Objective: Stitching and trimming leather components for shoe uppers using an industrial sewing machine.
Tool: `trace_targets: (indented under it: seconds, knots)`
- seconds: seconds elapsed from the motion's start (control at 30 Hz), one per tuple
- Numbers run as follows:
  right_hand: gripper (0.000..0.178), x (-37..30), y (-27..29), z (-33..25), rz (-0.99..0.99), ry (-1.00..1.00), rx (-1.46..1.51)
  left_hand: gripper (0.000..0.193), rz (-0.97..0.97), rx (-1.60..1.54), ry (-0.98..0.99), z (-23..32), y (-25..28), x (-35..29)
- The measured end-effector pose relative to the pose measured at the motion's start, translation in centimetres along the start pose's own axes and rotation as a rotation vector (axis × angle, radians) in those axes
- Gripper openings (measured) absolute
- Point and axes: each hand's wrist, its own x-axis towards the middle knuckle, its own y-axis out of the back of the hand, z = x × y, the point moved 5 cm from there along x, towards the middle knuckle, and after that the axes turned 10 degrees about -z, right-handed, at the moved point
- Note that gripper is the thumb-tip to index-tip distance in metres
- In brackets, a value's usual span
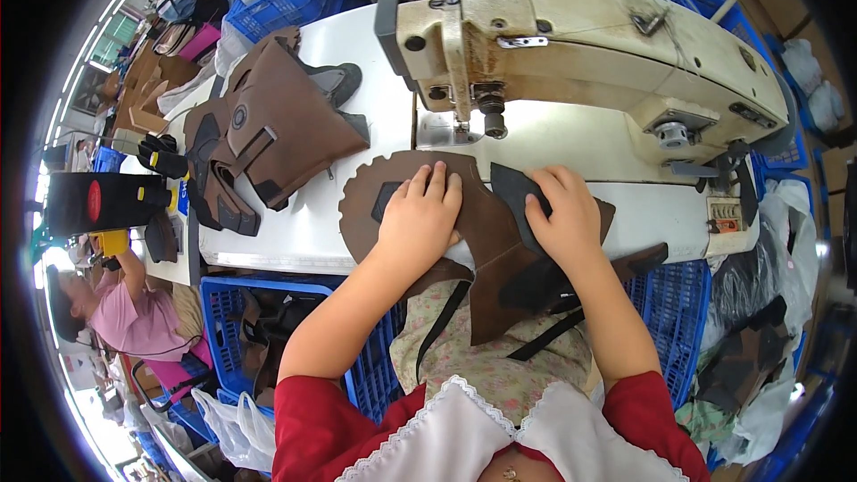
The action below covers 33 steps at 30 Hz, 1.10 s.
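A brown leather-like shoe upper piece (491, 254) with a scalloped left edge lies across the front of the sewing table and hangs over toward my lap. My left hand (420, 219) presses on its left part, fingers stretched out beside a dark patch (384, 200). My right hand (566, 219) rests on the right part, thumb apart from the fingers, over the edge of a black patch (511, 189). What lies under its fingertips is hidden. Just behind the piece stands the sewing machine (580, 45), its presser foot (461, 131) above the bed.
Stacked brown pieces (277, 116) lie at the table's left. Blue crates (214, 321) stand below the table's front edge, with more behind it. Plastic bags (777, 250) fill the right side. A person in pink (134, 317) works at the far left beside a black machine (89, 205).
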Motion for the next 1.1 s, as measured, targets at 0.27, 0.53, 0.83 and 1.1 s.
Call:
trace_targets:
  seconds: [0.27, 0.53, 0.83, 1.1]
  knots:
    - [0.031, -1.9, 0.3, -0.9, -0.109, 0.043, 0.256, 0.088, -0.019, -0.026, 0.033, 1.8, -0.5, -5.1]
    - [0.032, -4.6, 0.6, -2.9, -0.217, 0.088, 0.533, 0.073, 0.135, -0.144, 0.026, 3.9, -2.6, -10.7]
    - [0.033, -6.3, 3.8, -0.6, -0.052, -0.005, 0.551, 0.087, 0.055, -0.103, 0.062, 5.4, -1.8, -11.3]
    - [0.022, -9.1, 6.3, 0.7, -0.249, -0.098, 0.53, 0.052, 0.299, -0.102, -0.061, 7.1, 0.7, -11.5]
